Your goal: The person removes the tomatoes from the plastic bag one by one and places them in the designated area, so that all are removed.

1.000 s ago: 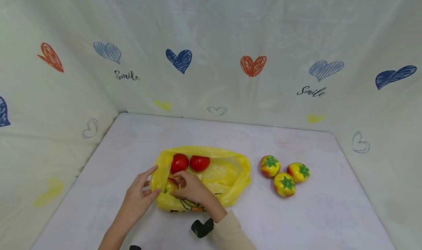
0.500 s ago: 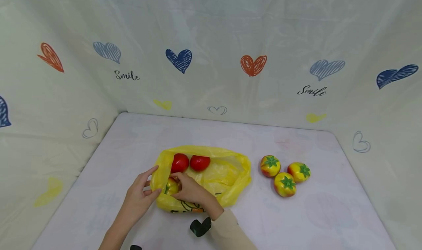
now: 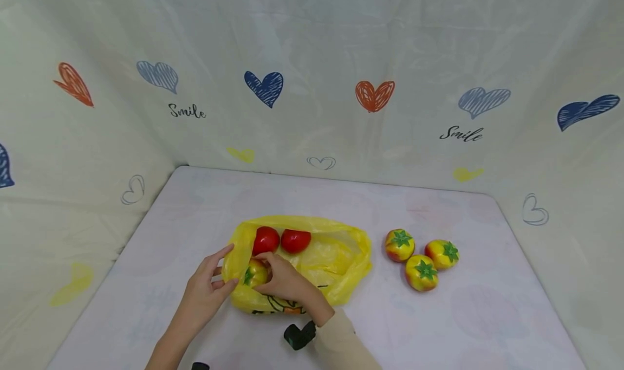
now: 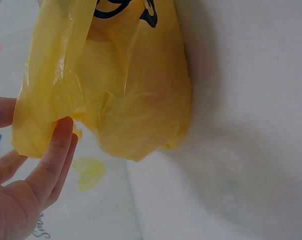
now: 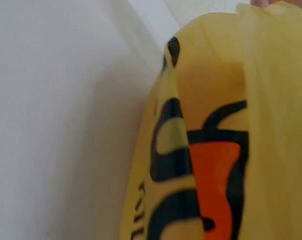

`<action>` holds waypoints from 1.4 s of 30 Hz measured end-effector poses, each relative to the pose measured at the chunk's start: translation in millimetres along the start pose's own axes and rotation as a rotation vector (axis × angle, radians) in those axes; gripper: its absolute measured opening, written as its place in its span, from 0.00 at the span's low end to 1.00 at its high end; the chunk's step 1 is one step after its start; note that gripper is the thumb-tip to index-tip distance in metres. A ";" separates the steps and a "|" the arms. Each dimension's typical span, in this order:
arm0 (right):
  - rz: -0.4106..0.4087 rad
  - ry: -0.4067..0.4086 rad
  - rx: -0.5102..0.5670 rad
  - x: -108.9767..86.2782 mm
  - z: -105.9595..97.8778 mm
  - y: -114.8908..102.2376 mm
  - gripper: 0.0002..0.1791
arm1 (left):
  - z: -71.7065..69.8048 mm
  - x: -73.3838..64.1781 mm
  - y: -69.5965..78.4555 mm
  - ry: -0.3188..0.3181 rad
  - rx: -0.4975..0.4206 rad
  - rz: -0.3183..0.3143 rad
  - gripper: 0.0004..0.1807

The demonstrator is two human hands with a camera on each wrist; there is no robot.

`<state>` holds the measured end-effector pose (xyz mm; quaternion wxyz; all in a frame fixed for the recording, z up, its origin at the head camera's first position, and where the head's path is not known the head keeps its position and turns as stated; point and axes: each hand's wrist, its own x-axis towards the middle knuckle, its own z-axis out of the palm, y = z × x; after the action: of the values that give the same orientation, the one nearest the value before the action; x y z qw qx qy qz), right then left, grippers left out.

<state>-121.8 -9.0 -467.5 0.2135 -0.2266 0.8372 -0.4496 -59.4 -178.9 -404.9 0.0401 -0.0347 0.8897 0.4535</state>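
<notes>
A yellow plastic bag (image 3: 336, 240) lies on the table with its mouth open upward. Two red round fruits (image 3: 295, 241) sit inside at the back left. My left hand (image 3: 210, 283) holds the bag's left rim, with fingers on the outside; the left wrist view shows the fingers (image 4: 53, 160) around the thin plastic flap. Reaching into the bag, my right hand (image 3: 285, 278) grips a yellow-and-red persimmon-like fruit (image 3: 256, 273) between thumb and fingers, its green leaf cap facing left. In the right wrist view only the printed bag side (image 5: 215, 180) shows; the hand's grip is hidden there.
Three more yellow-and-red fruits with green leaf caps (image 3: 421, 273) stand grouped right of the bag. A black strap-like piece (image 3: 299, 335) sits by the right wrist. A pale curtain with hearts (image 3: 312, 61) rises behind the white table (image 3: 487, 316).
The fruit in my right hand has come further into view, its green cap now showing more plainly between the fingers. My left hand and the bag stay nearly the same.
</notes>
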 end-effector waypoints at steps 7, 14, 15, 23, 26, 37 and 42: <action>0.012 0.034 0.061 -9.7 -11.5 3.9 0.37 | -0.7 0.8 1.0 0.007 0.003 0.006 0.35; 0.030 0.087 0.136 -25.8 -25.1 8.1 0.38 | -1.2 1.3 1.7 0.006 0.012 -0.002 0.35; 0.023 0.095 0.140 -28.2 -27.2 8.2 0.38 | -1.2 1.2 1.6 0.005 0.012 -0.004 0.35; 0.011 0.152 0.207 -51.1 -44.3 6.4 0.38 | -0.9 1.1 1.4 0.004 0.003 0.002 0.35; 0.024 0.184 0.237 -60.8 -51.2 6.3 0.39 | -0.6 1.0 1.5 0.003 0.000 -0.001 0.35; 0.118 0.381 0.303 -92.2 -75.5 16.4 0.39 | -0.9 0.7 1.8 -0.013 -0.007 -0.028 0.35; 0.148 0.446 0.368 -105.9 -85.3 21.7 0.38 | -0.8 0.4 1.7 -0.017 -0.002 -0.029 0.35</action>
<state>-88.4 118.2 -426.7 0.0937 -0.0182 0.7823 -0.6156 -60.0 -178.5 -403.1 0.0539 -0.0437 0.8883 0.4541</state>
